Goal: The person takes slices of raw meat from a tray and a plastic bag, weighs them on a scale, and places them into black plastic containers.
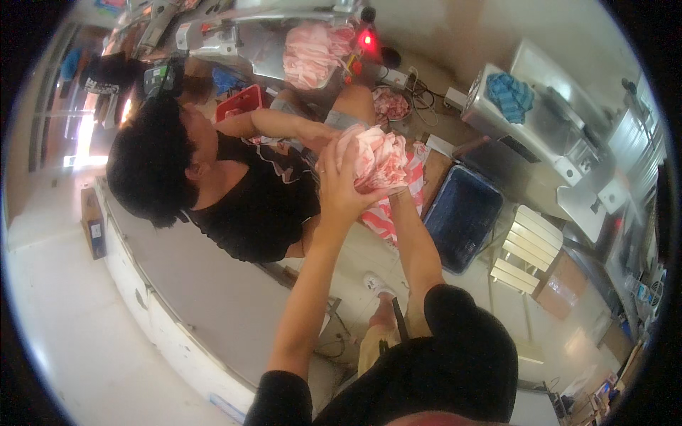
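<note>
A large pile of thin raw meat slices [375, 157] is held up between both hands. My left hand [341, 183] grips its near left side with the fingers spread over it. My right hand [393, 190] is at the lower right of the pile, mostly hidden by the meat. Under the meat lies a red-and-white striped plastic bag [381, 218]. A co-worker's hand is partly hidden just behind the pile. More sliced meat [309, 53] rests on a steel tray at the top, and another heap of meat [391, 104] sits beyond the held pile.
A co-worker [256, 191] in black sits close on the left. A dark blue plastic crate [463, 218] lies at the right, near a slatted stool [533, 239]. A red basket [240, 104] stands behind the co-worker's arm. Steel slicing machines [549, 122] and cables [423, 101] are farther back.
</note>
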The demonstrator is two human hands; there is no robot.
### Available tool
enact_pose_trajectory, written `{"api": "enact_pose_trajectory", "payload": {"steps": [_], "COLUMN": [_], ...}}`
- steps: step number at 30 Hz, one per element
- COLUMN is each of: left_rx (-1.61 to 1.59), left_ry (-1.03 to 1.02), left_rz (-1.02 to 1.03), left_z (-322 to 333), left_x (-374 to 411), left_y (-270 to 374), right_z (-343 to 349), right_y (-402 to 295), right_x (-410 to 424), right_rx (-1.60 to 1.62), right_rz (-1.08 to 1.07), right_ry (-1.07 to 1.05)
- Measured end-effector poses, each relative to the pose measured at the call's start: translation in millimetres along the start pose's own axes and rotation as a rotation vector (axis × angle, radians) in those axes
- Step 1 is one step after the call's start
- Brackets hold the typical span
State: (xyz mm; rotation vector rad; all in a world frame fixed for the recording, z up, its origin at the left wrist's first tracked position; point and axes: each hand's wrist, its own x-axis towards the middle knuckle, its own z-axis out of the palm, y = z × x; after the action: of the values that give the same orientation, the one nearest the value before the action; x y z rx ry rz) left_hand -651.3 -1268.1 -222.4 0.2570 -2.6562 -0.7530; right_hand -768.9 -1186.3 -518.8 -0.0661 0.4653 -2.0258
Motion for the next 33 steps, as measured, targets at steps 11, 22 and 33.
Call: {"api": "enact_pose_trajectory", "payload": {"steps": [11, 22, 33], "left_rx": [0.169, 0.033, 0.047], "left_ry": [-0.025, 0.029, 0.138], "left_rz": [-0.002, -0.137, -0.348], "left_z": [-1.3, -21.8, -86.1], "left_x": [-33.4, -57.3, -148.4], "left_y": [15.3, 111.0, 211.4], "right_z": [22.7, 102.4, 221.9], "right_y": [-5.8, -74.1, -76.3], "right_x": [-32.3, -159.5, -243.2], "right_rx": [-0.031, -0.139, -0.244], "right_rz": [0.020, 0.004, 0.110], "right_ry": [0.051, 0.201, 0.019]}}
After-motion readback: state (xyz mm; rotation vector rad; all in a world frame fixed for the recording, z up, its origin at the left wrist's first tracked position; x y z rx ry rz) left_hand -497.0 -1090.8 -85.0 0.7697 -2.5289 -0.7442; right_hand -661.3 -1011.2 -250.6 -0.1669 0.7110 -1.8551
